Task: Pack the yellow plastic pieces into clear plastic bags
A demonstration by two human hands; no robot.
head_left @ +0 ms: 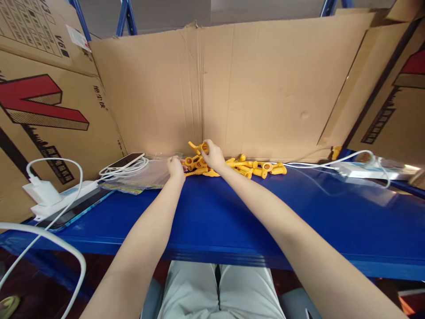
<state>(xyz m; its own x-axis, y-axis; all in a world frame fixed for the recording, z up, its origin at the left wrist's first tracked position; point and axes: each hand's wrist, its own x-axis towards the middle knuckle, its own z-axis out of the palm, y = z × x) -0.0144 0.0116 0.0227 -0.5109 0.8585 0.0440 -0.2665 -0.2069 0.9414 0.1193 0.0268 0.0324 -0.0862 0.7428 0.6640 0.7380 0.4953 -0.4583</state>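
Yellow piece [196,146] is being held by the right hand [214,155] above the pile [245,164]; left hand's [175,167] grip can't be told; steady pinching seems called for.

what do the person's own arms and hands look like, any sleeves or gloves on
The left hand and right hand are bare, with no gloves. Both forearms are uncovered as far as they show; no sleeve, watch or bracelet is visible. The fingers are too small to judge for rings.
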